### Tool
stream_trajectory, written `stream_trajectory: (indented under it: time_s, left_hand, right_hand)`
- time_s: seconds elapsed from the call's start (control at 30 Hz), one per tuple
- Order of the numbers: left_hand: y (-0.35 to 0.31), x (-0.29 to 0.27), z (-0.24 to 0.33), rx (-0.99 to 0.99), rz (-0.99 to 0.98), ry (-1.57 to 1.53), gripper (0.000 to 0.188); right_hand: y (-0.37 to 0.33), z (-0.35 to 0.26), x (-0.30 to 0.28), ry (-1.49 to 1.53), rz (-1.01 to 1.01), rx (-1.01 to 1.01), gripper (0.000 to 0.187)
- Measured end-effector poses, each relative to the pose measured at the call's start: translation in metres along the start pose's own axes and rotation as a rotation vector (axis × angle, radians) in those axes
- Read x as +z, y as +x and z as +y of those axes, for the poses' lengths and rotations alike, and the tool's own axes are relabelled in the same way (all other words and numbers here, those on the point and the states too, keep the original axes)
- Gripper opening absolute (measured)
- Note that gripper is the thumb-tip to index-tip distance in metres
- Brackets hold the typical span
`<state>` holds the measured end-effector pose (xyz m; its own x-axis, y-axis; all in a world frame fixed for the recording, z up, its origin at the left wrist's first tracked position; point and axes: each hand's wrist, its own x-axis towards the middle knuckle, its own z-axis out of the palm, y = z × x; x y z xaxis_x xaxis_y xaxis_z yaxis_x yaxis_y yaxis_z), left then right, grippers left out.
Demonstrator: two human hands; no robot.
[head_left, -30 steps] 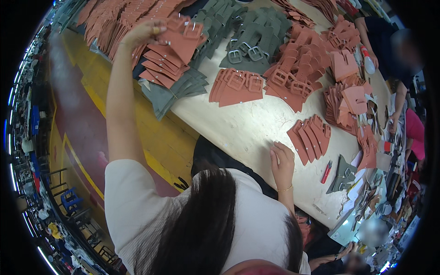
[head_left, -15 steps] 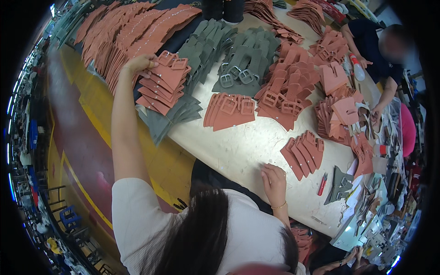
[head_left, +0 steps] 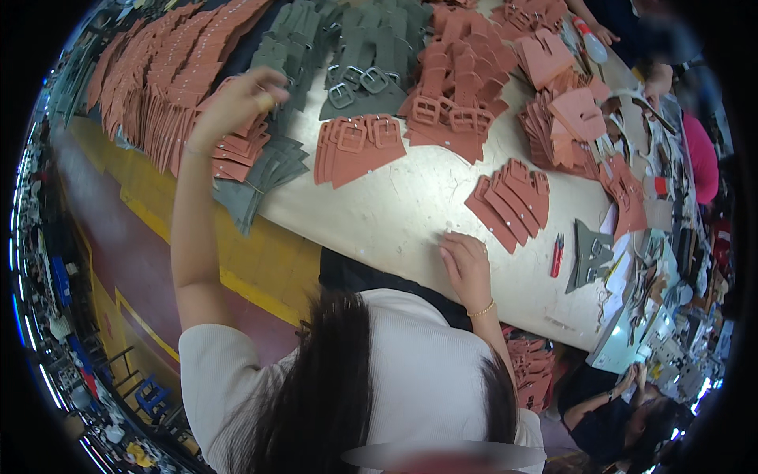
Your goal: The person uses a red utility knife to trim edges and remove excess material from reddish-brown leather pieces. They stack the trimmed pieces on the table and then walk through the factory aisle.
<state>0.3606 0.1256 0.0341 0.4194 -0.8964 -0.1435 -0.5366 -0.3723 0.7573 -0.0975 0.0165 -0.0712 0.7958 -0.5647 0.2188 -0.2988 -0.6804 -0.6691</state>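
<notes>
My left hand [head_left: 241, 104] is raised over a stack of rust-coloured leather pieces [head_left: 238, 148] at the table's left side. Its fingers look loosely spread, somewhat blurred, and nothing shows in them. The hand hides the upper part of that stack. Dark green leather pieces [head_left: 251, 183] lie beneath it. My right hand [head_left: 466, 265] rests on the table's near edge, empty, its fingers slightly bent and apart. Beyond it to the right is a small fan of rust-coloured leather pieces [head_left: 512, 207]. A group of rust-coloured buckled pieces [head_left: 357, 152] lies between my hands, farther back.
Dark green buckled straps [head_left: 371, 59] and rust-coloured buckled straps [head_left: 462, 83] cover the back of the table [head_left: 379, 209]. Long rows of rust-coloured leather [head_left: 162, 71] stand at far left. A red cutter-like tool [head_left: 557, 257] lies at right. Co-workers are at the right.
My left hand has come up off the buckled stack's left edge and now hovers over it. My right hand stays near the table's edge. The whole view has shifted.
</notes>
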Motion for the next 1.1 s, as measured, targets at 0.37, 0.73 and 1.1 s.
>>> stream_trajectory:
  time_s: [0.37,0.73,1.1]
  left_hand:
    - [-0.017,0.160,-0.032,-0.409,0.061,-0.224,0.032]
    - [-0.011,0.185,-0.042,-0.392,0.251,0.219,0.033]
    - [-0.025,0.179,0.056,-0.070,0.119,-0.261,0.015]
  right_hand:
    - [-0.017,0.011,-0.007,-0.019,0.044,0.038,0.009]
    - [-0.020,0.044,-0.033,-0.130,0.209,0.114,0.010]
    - [-0.024,0.099,-0.070,-0.419,0.398,0.341,0.010]
